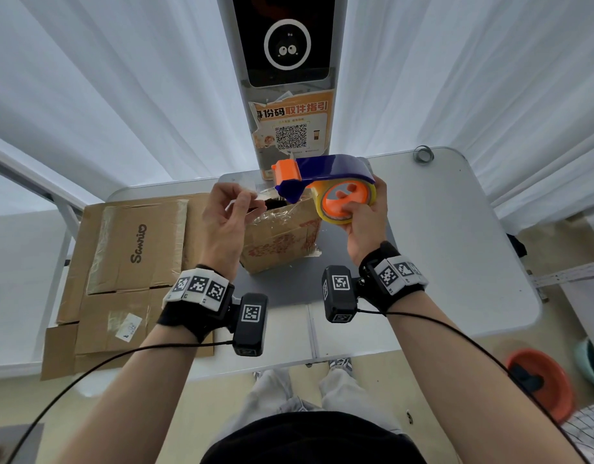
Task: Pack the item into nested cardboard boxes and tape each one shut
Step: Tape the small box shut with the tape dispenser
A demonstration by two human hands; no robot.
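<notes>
Right, grey folding table (456, 249) is carrying everything. Flattened cardboard sheets (128, 262), one printed with a logo, are lying on its left part and overhanging the near edge. Small cardboard box (279, 239) with red print is sitting mid-table, just behind the wrists, top glossy with tape. Right hand (364, 226) is gripping the blue-orange tape dispenser (325, 180), fingers curled into the roll's orange hub, held above the box's far right corner. Left hand (223, 219) is pinching the clear tape end (247, 195) between thumb and fingertips, beside the dispenser's mouth.
</notes>
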